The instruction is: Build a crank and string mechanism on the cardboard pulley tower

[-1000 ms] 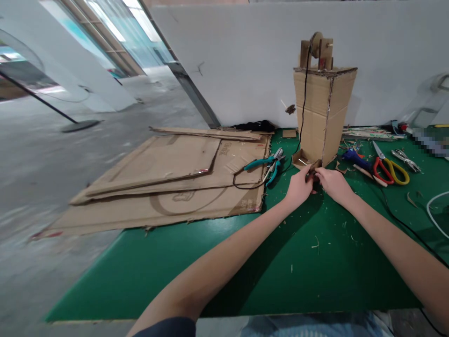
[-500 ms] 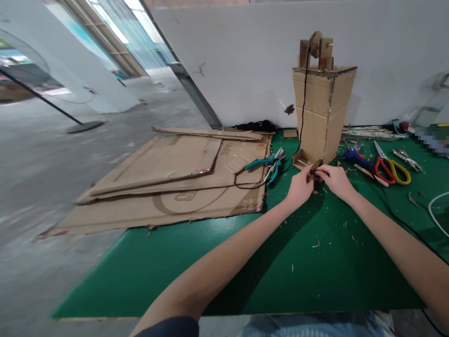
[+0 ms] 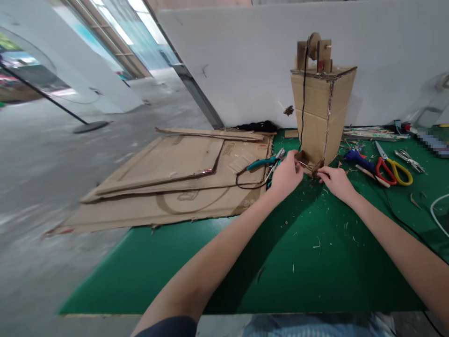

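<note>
Both arms stretched forward over the green worktop (image 3: 315,262), forearms converging toward the far edge. Right hand (image 3: 335,180) palm down, fingers (image 3: 321,174) pinched shut on a small cardboard piece (image 3: 316,168) at the foot of the cardboard tower (image 3: 321,112), which stands near the far edge. Left hand (image 3: 287,173) has its back to the camera, fingers curled beside the tower base, just right of the teal pliers (image 3: 261,163); can't tell if it grips anything. Cardboard sheets (image 3: 175,173) overhang the left edge.
</note>
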Demonstrator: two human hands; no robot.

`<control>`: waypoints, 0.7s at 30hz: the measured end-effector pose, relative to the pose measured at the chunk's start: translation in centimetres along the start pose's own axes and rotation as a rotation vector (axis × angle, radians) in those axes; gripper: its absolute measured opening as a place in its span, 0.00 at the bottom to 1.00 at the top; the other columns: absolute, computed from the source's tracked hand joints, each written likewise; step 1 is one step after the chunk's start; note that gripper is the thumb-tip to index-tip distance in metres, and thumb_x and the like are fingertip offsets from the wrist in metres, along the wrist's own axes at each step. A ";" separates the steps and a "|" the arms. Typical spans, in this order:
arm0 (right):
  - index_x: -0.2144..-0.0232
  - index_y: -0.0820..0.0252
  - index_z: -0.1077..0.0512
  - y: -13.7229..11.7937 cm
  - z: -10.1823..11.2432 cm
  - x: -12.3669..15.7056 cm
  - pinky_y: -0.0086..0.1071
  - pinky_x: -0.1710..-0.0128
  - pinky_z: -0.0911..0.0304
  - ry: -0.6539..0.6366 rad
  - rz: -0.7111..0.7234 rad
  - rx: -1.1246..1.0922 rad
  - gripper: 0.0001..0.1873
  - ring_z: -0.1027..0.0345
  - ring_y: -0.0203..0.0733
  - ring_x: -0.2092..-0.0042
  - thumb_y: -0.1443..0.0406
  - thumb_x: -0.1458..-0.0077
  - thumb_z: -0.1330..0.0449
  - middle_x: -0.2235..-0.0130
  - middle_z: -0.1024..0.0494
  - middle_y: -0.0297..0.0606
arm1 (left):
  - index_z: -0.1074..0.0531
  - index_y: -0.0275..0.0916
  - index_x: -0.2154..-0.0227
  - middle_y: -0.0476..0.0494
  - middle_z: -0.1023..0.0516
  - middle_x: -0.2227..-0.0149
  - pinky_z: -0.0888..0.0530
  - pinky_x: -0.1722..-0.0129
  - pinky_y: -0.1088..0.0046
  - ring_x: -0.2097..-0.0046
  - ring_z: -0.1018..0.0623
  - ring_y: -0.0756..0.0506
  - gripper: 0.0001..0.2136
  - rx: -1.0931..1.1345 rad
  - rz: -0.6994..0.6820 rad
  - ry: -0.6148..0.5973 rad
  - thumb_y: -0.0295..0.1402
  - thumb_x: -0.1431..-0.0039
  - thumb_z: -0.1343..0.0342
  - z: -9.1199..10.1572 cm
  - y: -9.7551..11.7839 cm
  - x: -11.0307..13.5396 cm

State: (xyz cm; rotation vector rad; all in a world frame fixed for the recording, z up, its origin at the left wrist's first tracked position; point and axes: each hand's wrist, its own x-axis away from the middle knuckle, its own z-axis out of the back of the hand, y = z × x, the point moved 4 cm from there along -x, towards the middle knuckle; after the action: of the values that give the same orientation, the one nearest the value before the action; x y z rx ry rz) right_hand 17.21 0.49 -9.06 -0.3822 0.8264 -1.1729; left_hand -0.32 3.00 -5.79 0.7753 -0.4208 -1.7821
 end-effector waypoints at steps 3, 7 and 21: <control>0.64 0.58 0.23 0.1 -0.1 0.1 0.33 0.62 0.30 -0.007 -0.009 -0.015 0.08 0.21 0.41 0.69 0.67 0.39 0.44 0.69 0.17 0.36 | 0.35 0.37 0.44 0.34 0.27 0.47 0.23 0.55 0.63 0.51 0.22 0.39 0.20 -0.271 -0.068 0.087 0.28 0.39 0.49 2.4 -0.9 -1.0; 0.64 0.58 0.23 0.4 -0.1 0.1 0.34 0.60 0.29 0.012 -0.018 -0.039 0.08 0.21 0.42 0.66 0.68 0.40 0.43 0.68 0.17 0.36 | 0.34 0.43 0.42 0.36 0.32 0.43 0.24 0.54 0.66 0.47 0.25 0.40 0.20 -0.392 -0.224 -0.034 0.30 0.38 0.49 1.8 -1.3 -1.4; 0.62 0.57 0.22 0.8 0.0 0.1 0.35 0.60 0.29 0.012 -0.013 -0.082 0.09 0.20 0.43 0.65 0.68 0.40 0.43 0.67 0.16 0.36 | 0.29 0.38 0.50 0.35 0.25 0.52 0.25 0.57 0.68 0.57 0.20 0.42 0.16 -0.573 -0.311 -0.220 0.22 0.35 0.56 -1.1 -2.0 -2.6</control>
State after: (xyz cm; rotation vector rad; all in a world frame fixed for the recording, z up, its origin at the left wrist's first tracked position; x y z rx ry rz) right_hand 17.72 0.69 -9.67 -0.4487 0.8850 -1.1570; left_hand -0.48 6.23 -7.02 0.2459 0.0859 -2.1442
